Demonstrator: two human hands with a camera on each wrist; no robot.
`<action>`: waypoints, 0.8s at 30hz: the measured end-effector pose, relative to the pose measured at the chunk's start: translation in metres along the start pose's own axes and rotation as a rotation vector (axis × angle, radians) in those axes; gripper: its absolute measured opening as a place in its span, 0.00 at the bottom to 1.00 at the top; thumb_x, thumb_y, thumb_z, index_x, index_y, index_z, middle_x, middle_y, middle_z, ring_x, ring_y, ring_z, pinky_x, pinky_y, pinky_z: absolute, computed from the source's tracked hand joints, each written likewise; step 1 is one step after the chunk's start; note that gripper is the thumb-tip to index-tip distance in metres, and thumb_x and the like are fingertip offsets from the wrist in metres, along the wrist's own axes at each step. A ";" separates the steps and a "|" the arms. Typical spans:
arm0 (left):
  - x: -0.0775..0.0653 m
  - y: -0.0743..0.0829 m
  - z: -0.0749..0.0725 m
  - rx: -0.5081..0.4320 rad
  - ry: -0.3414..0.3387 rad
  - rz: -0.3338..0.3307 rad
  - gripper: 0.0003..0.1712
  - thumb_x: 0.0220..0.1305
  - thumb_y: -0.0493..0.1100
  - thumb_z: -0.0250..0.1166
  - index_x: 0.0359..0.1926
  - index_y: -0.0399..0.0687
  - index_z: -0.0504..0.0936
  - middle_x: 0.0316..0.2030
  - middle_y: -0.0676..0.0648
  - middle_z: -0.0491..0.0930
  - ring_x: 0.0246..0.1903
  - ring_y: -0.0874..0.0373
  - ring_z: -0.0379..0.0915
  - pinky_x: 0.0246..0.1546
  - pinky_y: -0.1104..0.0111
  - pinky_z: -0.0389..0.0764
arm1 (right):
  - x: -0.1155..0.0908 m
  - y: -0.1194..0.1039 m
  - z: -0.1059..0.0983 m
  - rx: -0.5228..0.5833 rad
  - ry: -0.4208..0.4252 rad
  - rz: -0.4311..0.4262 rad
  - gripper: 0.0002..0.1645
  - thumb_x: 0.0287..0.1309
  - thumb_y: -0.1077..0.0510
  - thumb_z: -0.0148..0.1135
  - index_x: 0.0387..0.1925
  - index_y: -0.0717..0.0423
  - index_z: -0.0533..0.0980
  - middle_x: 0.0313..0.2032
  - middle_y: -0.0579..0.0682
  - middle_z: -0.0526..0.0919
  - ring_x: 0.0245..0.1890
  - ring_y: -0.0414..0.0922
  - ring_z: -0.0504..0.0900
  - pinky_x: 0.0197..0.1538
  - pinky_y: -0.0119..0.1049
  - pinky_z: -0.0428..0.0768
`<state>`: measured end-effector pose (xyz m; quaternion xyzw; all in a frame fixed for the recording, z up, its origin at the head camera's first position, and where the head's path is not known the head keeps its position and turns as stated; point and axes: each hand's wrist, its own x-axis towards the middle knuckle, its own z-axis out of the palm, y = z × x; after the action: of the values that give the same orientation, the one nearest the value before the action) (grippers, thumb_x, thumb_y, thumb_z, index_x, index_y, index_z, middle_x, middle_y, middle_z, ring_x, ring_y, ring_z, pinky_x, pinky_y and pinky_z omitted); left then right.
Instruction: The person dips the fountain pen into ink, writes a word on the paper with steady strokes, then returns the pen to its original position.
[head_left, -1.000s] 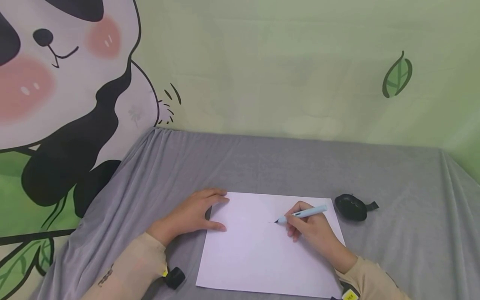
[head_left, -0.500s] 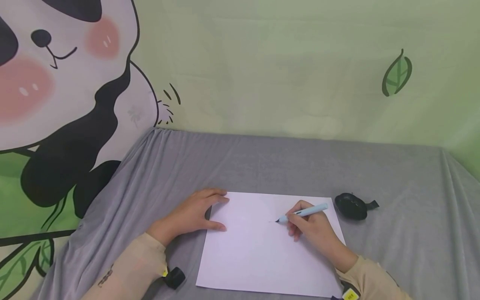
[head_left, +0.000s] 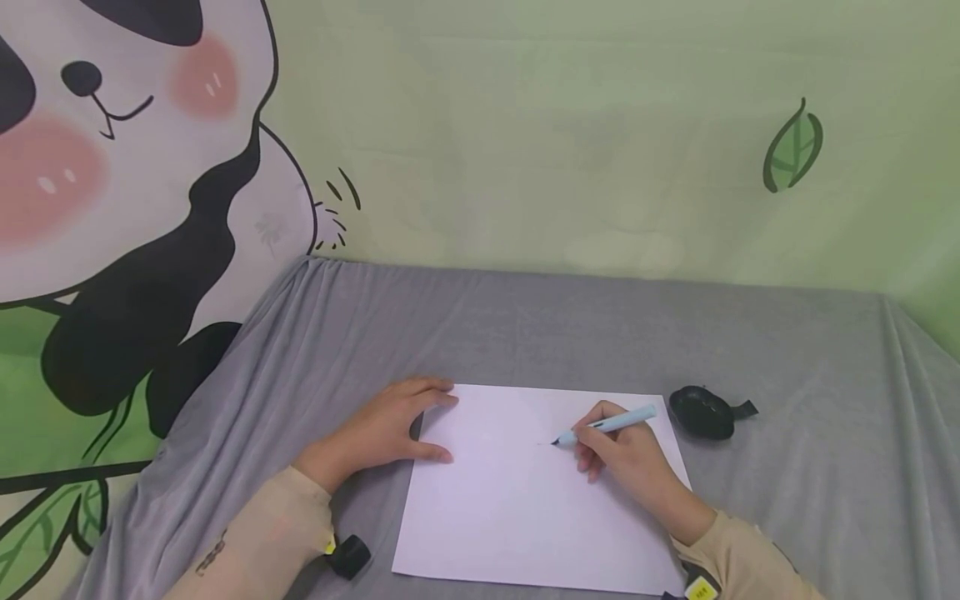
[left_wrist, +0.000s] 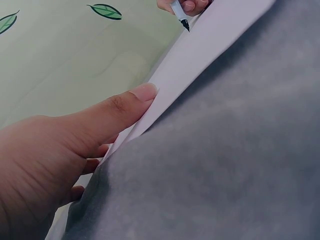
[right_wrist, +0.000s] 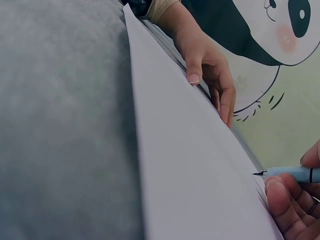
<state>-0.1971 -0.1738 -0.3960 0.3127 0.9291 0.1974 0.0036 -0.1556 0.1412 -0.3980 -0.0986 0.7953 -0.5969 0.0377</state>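
A white sheet of paper (head_left: 517, 500) lies on the grey cloth (head_left: 525, 333). My left hand (head_left: 390, 429) rests flat at the sheet's upper left corner, thumb on the paper's left edge; the thumb (left_wrist: 125, 107) touches the paper (left_wrist: 200, 65) in the left wrist view. My right hand (head_left: 622, 454) grips a light blue pen (head_left: 611, 425) with its black tip on the paper near the middle. In the right wrist view the pen (right_wrist: 290, 174) points left over the paper (right_wrist: 190, 170), with the left hand (right_wrist: 210, 75) beyond it.
A small black object (head_left: 701, 412) with a strap lies on the cloth just right of the paper. A black device (head_left: 348, 554) sits by my left sleeve. A panda and leaf backdrop (head_left: 127, 167) hangs behind the table.
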 end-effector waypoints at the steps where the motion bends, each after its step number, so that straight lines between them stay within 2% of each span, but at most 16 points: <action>1: 0.000 0.000 0.000 0.000 0.000 0.000 0.41 0.46 0.61 0.74 0.60 0.47 0.76 0.64 0.45 0.72 0.65 0.47 0.66 0.64 0.49 0.67 | 0.000 0.000 0.000 0.000 0.002 0.002 0.08 0.61 0.67 0.57 0.34 0.72 0.71 0.22 0.56 0.80 0.17 0.37 0.78 0.21 0.31 0.80; 24: 0.000 0.000 0.000 -0.002 0.004 0.005 0.41 0.47 0.61 0.74 0.59 0.47 0.77 0.64 0.45 0.72 0.65 0.46 0.66 0.64 0.49 0.66 | -0.001 -0.002 -0.003 -0.045 0.063 0.075 0.07 0.62 0.65 0.56 0.33 0.69 0.71 0.22 0.54 0.79 0.17 0.39 0.78 0.22 0.32 0.80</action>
<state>-0.1973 -0.1743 -0.3957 0.3148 0.9281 0.1988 0.0015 -0.1552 0.1442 -0.3954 -0.0507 0.8124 -0.5800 0.0325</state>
